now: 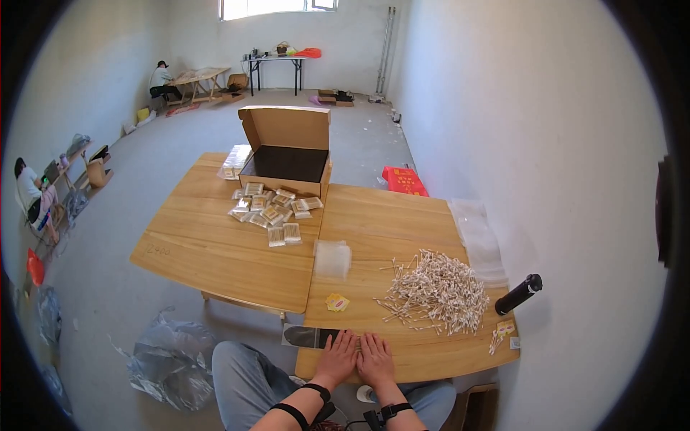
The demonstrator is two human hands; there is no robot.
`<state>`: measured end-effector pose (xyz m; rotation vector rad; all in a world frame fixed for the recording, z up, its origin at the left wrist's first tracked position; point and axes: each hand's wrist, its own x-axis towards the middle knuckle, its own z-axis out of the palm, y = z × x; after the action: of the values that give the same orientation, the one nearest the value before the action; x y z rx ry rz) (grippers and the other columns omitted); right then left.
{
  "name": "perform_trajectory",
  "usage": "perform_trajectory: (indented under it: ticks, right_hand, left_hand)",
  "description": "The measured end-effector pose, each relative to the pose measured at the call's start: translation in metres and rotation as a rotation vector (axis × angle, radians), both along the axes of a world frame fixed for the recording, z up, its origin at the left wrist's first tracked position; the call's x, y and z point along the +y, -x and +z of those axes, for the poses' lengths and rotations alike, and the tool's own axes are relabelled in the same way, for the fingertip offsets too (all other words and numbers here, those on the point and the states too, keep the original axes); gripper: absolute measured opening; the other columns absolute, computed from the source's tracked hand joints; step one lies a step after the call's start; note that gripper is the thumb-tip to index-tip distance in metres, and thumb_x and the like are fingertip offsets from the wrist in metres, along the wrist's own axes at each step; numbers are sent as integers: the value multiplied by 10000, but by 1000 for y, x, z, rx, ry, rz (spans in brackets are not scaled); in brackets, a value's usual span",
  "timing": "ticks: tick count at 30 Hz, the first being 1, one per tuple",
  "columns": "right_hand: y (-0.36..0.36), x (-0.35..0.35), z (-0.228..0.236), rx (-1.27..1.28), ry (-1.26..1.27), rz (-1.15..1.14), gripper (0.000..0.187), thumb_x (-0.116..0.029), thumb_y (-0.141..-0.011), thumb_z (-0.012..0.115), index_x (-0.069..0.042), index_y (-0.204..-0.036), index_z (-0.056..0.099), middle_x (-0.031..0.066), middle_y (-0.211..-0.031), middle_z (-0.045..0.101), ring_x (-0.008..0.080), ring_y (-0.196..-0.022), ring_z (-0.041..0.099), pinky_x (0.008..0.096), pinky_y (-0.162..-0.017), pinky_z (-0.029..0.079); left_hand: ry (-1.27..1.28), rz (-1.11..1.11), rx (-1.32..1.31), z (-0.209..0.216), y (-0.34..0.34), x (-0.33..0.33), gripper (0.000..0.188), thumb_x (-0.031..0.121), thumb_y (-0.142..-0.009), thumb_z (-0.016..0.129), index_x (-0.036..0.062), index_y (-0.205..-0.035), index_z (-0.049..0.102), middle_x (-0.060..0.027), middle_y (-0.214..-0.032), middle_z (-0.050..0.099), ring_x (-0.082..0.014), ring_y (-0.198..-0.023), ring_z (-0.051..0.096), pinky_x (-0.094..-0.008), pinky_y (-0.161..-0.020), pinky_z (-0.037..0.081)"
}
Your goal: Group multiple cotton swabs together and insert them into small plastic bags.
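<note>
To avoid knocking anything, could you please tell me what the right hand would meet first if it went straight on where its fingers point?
The right hand would probably cross a stretch of tabletop, then graze the left fringe of the cotton swab pile; depth and exact line are uncertain.

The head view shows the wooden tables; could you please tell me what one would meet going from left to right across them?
Small clear packets, left hand, right hand, loose pile of cotton swabs, black cylinder.
</note>
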<state>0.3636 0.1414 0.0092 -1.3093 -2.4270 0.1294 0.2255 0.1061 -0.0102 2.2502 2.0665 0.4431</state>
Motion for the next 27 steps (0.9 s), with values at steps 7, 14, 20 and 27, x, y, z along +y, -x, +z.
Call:
perform_trajectory:
  ticks: [7, 14, 20, 27]
  right_hand:
    - [5, 0, -2, -7, -4, 5, 481, -244, -860, 554, -49, -1299, 545, 148, -1359, 536, 310, -1289, 475, 486, -1098, 299]
    - [-9, 2, -7, -6, -6, -48, 475, -249, -856, 552, -45, -1285, 556, 135, -1344, 550, 294, -1291, 470, 490, -1090, 303]
    - [12, 3, 8, -25, 20, 30, 460, -256, -865, 527, -28, -1263, 567, 157, -1349, 541, 304, -1280, 481, 482, -1081, 313]
    - [-3, 1, 0, -22, -33, -38, 489, -272, -841, 551, -24, -1262, 567, 148, -1326, 558, 303, -1274, 481, 478, -1075, 323]
  left_hand:
    - [6, -3, -18, 3, 6, -1, 517, 334, -969, 409, 67, -1411, 430, -118, -1511, 351, -263, -1427, 265, -492, -1152, 184]
    - [24, -69, -36, 2, -5, 6, 519, 320, -963, 416, 50, -1406, 425, -136, -1512, 343, -278, -1427, 265, -497, -1145, 211]
    - [-6, 59, -21, -2, 16, 0, 517, 324, -958, 420, 50, -1396, 437, -141, -1485, 376, -295, -1411, 287, -537, -1128, 228]
    - [6, -74, -7, -8, -9, 7, 514, 331, -979, 379, 60, -1413, 421, -121, -1506, 356, -257, -1430, 260, -520, -1131, 227]
